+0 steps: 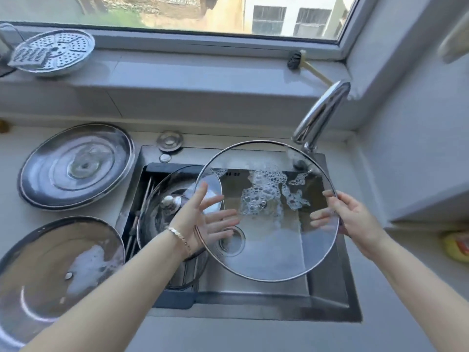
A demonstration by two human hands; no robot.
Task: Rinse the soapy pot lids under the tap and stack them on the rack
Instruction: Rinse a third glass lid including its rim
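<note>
Rinsing seems the step in hand, with the sudsy glass lid point(269, 245) held over the sink point(253, 298) below the tap point(322, 113), right hand point(355, 219) pinching its right rim, left hand point(200, 224) propping it with straight fingers, foam point(264, 194) next needing the tap's water.

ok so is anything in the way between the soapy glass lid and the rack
Partly. The rack at the left of the sink already holds a knobbed lid, which covers most of it. The held glass lid would have to go over or beside that one. Otherwise only the supporting left hand lies between.
</note>
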